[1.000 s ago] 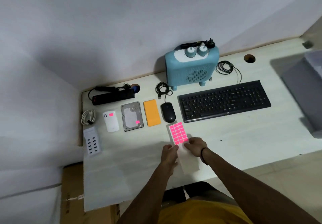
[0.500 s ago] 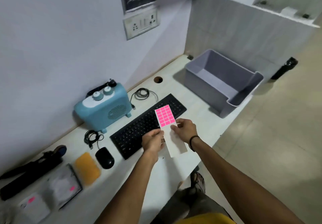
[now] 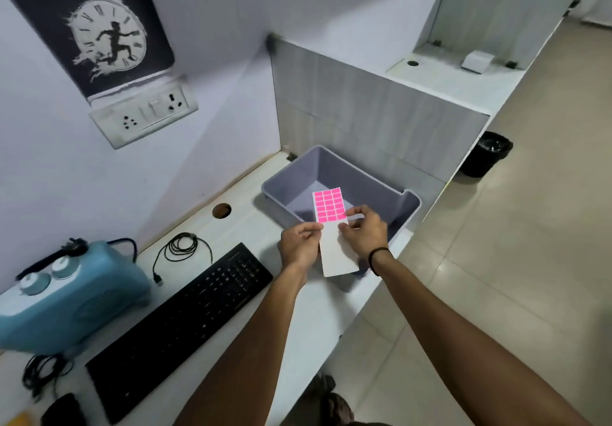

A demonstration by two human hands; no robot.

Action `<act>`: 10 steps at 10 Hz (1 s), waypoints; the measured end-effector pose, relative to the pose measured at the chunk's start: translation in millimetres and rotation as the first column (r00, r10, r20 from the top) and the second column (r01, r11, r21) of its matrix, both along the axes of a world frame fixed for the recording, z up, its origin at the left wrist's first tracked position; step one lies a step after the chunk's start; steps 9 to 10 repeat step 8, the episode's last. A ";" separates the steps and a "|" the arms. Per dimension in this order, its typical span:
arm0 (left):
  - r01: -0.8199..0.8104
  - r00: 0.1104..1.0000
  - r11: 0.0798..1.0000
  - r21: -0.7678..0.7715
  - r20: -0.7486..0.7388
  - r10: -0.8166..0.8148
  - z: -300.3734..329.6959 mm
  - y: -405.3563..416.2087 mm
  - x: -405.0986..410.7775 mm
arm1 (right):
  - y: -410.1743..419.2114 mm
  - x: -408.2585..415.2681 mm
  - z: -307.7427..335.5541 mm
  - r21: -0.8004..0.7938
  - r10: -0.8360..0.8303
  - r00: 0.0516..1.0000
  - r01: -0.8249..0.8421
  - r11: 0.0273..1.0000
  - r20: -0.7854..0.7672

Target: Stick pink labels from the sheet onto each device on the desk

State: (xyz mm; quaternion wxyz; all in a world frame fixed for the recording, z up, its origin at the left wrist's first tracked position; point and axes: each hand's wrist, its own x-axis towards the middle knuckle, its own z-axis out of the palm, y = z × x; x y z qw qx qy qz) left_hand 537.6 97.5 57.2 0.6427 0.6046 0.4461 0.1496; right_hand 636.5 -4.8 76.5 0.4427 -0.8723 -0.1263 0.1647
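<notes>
In the head view the sheet (image 3: pixel 334 237) is held in the air above the grey bin (image 3: pixel 371 177) — left hand (image 3: pixel 299 245) pinches its left edge, right hand (image 3: pixel 364 230) pinches at the pink labels (image 3: pixel 329 205). Peel one corner slowly — keep the sheet flat.

Pale lilac wall (image 3: pixel 205 45) fills the 11 o'clock side, w/ a dark clock poster (image 3: pixel 96 35) and a white switch/socket plate (image 3: pixel 144 114) just below it. Grey woodgrain partition (image 3: pixel 364 107) stands at 12–1 o'clock, closing off the white surface (image 3: pixel 318 313); a second white desk (image 3: pixel 463 78) lies behind it. Beige tiled floor (image 3: pixel 516 260) runs along 3 o'clock, black bin (image 3: pixel 486 154) near the partition's end. Light soft, even.
</notes>
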 end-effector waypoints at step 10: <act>0.441 0.850 0.804 0.400 -0.474 -0.230 -8.4 29.2 45.5 | 37.3 74.3 -36.9 -0.276 0.480 0.870 -0.437 0.856 0.112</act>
